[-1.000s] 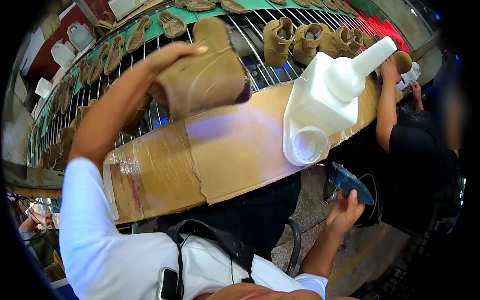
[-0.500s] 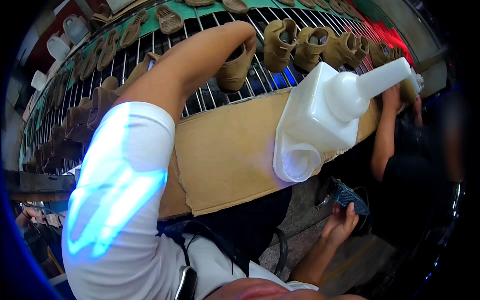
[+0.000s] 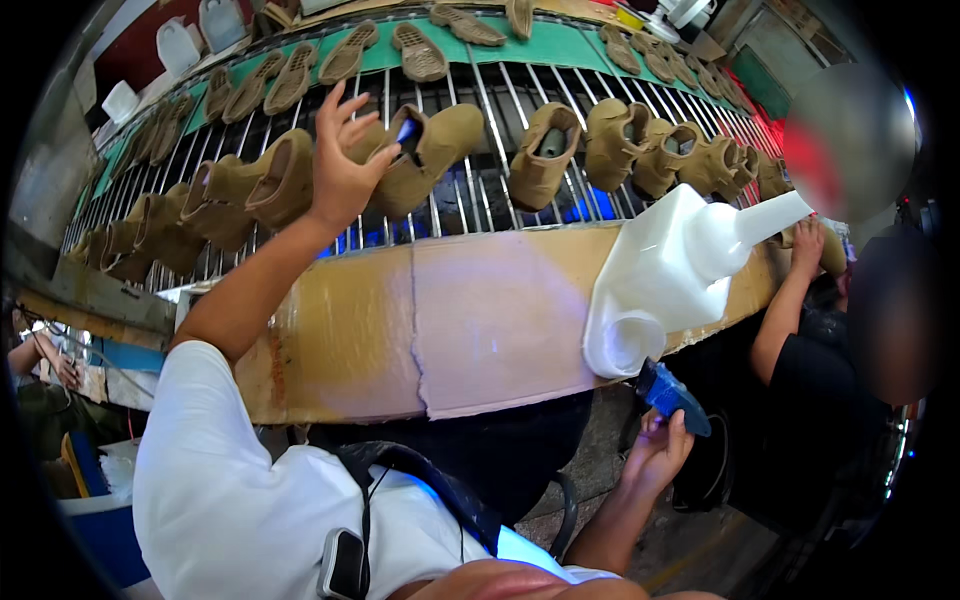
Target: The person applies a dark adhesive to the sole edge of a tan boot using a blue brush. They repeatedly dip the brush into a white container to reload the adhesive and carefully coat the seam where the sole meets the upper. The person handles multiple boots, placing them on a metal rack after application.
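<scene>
Fingers (image 3: 332, 112) spread on the left hand (image 3: 345, 180), closed round a blue tool (image 3: 683, 400) on the right hand (image 3: 660, 450)

Big metal rack (image 3: 490, 145) across the back, shoes lined along it! Cardboard (image 3: 500, 325) runs along its near side, white spouted container (image 3: 680, 265) standing at the right. Now the brown shoe (image 3: 430, 160): upright on the bars, left thumb right by its opening, contact hard to call. Smallest, that tool, dark end near the container's cup (image 3: 632, 345).

Dark red wall (image 3: 141, 50), grey floor (image 3: 705, 535), barred metal rack (image 3: 491, 115)
</scene>
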The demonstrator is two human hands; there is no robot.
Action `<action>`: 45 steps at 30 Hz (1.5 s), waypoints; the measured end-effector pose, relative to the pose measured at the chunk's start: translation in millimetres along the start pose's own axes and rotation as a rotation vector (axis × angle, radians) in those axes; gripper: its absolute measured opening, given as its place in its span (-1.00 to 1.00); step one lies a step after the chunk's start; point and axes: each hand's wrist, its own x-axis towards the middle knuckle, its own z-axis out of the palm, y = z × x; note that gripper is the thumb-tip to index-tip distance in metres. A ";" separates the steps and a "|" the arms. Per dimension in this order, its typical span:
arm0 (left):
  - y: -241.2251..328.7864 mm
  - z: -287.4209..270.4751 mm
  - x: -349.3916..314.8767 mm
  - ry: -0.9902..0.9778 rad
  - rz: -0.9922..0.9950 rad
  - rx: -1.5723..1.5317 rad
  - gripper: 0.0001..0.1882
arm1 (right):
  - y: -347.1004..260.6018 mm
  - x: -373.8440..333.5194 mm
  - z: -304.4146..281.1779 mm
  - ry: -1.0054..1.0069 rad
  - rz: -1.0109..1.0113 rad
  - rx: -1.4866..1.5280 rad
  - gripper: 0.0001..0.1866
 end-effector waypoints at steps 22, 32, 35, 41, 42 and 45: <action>-92.6 44.5 -5.1 -0.492 0.101 0.813 -0.11 | -10.1 -33.3 48.4 -0.456 0.132 -0.021 -0.71; -127.1 -4.7 34.6 -0.640 -0.352 1.649 0.17 | 5.6 -37.3 48.4 -0.353 0.038 -0.022 -0.56; -136.0 -2.9 30.1 -0.587 -0.315 1.596 0.13 | -2.0 -43.4 38.7 -0.312 0.030 0.051 -0.39; -96.5 -33.9 42.3 -0.760 -0.426 1.192 0.05 | -5.5 -48.4 16.7 -0.293 0.099 0.144 -0.45; -89.2 -43.1 44.0 -0.759 -0.409 1.132 0.03 | -6.3 -46.9 15.8 -0.298 0.113 0.167 -0.46; -107.9 -95.7 57.3 -0.658 0.056 0.784 0.01 | -1.8 -41.3 17.6 -0.306 0.148 0.256 -0.56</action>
